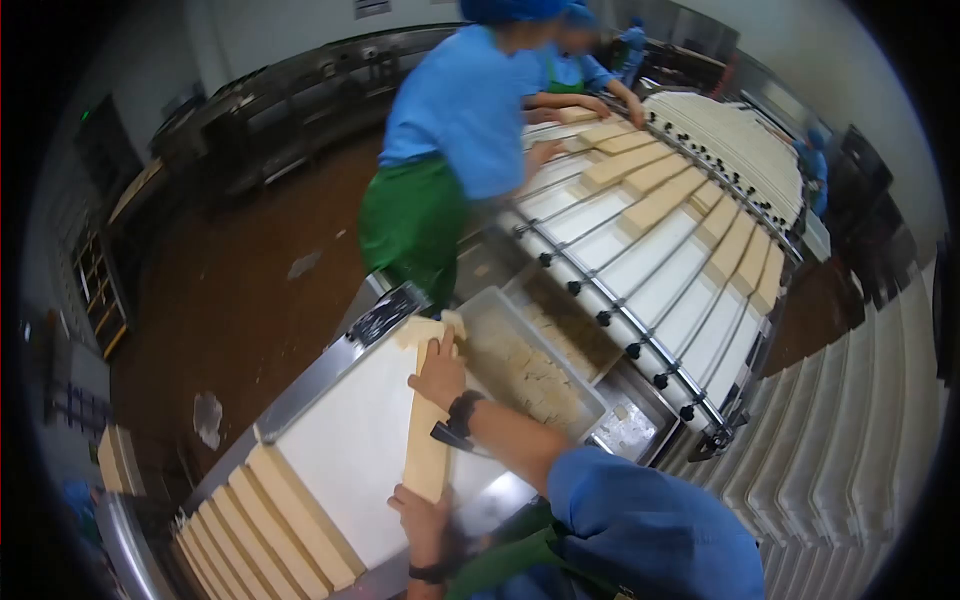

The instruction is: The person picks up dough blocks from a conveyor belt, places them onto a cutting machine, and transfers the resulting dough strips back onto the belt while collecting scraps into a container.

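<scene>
Brown floor [250,290] fills the left of the view. To the right of it a wide conveyor [650,270] of white slats and dark-tipped rods curves away, carrying a row of beige bars [660,195] laid across it. A co-worker [450,110] in a blue top and green apron stands at its near side with one hand out over the belt; further people in blue are behind, too small to describe.

Closer in, a white worktop [340,450] runs diagonally. At its upper end sits a grey tray [590,395] holding broken pale pieces. At its lower left edge a stack of cut bars [280,530] lies fanned side by side.

The pale slab [427,450] lies lengthwise on the worktop, between the tray and the stack. The right hand [437,375], with a dark watch on its wrist, has its grip curled over the far end. The left hand [420,510] is clenched on the near end, fingers under the edge as far as can be seen.

The step in hand looks like taking up or squaring this single slab, held at both ends. Whether it has left the surface cannot be told. Any next move calls for both ends rising level and together, since so long and thin a piece seems likely to sag or snap in the middle.
</scene>
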{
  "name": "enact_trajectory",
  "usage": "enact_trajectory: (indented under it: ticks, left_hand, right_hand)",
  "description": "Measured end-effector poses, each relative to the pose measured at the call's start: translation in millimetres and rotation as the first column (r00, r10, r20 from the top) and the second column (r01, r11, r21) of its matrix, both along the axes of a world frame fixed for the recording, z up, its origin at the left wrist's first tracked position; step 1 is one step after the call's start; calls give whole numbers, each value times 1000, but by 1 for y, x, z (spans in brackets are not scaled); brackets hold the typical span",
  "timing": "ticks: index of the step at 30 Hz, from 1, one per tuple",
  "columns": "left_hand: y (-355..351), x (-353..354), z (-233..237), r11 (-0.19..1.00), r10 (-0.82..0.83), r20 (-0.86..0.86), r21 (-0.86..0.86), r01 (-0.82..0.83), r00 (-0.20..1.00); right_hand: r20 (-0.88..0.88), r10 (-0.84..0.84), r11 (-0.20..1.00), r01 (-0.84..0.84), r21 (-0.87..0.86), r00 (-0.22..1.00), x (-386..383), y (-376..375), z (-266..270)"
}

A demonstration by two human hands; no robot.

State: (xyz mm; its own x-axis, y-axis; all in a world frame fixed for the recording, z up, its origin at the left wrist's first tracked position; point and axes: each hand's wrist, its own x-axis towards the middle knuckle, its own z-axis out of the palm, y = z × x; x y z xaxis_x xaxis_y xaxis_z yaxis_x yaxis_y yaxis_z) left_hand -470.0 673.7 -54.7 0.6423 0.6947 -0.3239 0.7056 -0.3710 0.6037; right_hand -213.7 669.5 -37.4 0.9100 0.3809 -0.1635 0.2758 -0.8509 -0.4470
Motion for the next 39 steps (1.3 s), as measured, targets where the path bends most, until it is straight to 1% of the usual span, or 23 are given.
enact_trajectory:
  ticks: [1,3,4,5,6,7,9,10,11,12,13,15,19,21,22,24,28,30,33,34,37,38,39]
  left_hand:
    - [-8,11,3,999,-32,5,8,32,999]
    - [-23,33,9,995,-46,182,91,29,982]
    - [-32,47,13,994,-67,180,98,49,981]
    - [-43,65,17,996,-60,273,81,39,960]
    - [-54,83,23,998,-49,361,58,30,931]
    - [-66,103,29,997,-60,357,61,41,932]
    - [-93,149,46,962,-245,430,218,163,869]
    - [-108,172,56,960,-255,421,221,174,870]
    - [-124,196,65,929,-342,457,292,225,821]
    - [-140,220,73,891,-430,483,363,273,763]
    - [-157,243,80,885,-445,470,363,293,762]
    - [-190,288,90,866,-498,535,345,362,682]
    - [-243,363,95,834,-542,554,258,488,632]
    - [-262,393,90,763,-627,530,273,585,570]
    - [-269,407,84,760,-633,522,278,588,571]
    - [-279,434,68,665,-718,472,246,705,512]
    - [-297,490,55,607,-766,403,198,769,501]
    - [-308,516,50,498,-835,366,182,848,412]
    - [-329,543,45,479,-842,351,132,868,411]
    - [-332,552,39,459,-857,344,173,872,383]
    - [-345,567,27,468,-850,367,194,862,378]
    - [-347,570,23,471,-849,361,180,864,387]
    - [-351,575,22,467,-857,354,225,855,375]
  right_hand:
    - [5,-32,999,32,8,999,13,-21,-1]
    - [-110,-229,921,252,298,967,31,-62,-4]
    - [-101,-260,893,279,353,960,43,-87,2]
    - [-30,-281,846,262,465,959,58,-116,1]
    - [4,-324,809,275,519,946,69,-145,17]
    - [35,-366,772,282,569,930,84,-176,35]
    - [103,-429,776,308,550,898,127,-234,47]
    - [115,-452,767,320,556,885,151,-262,48]
    - [126,-476,757,333,562,870,175,-288,49]
    - [65,-517,734,403,547,854,197,-314,55]
    - [2,-558,707,474,525,830,218,-339,61]
    - [-65,-607,673,555,489,792,259,-385,71]
    - [-120,-661,646,644,411,740,335,-458,69]
    - [-117,-614,761,625,176,780,362,-491,69]
    - [-125,-615,758,627,181,779,379,-506,66]
    - [2,-423,898,420,-135,906,416,-536,57]
    - [73,-467,876,472,-97,881,487,-578,32]
    - [134,-493,849,509,-141,860,516,-596,31]
    - [48,-542,822,542,-175,839,542,-622,35]
    - [44,-549,819,548,-169,835,548,-626,37]
    - [-43,-548,826,533,-185,835,564,-630,26]
    - [28,-550,825,549,-133,834,567,-632,18]
    - [97,-557,821,564,-83,825,570,-638,9]
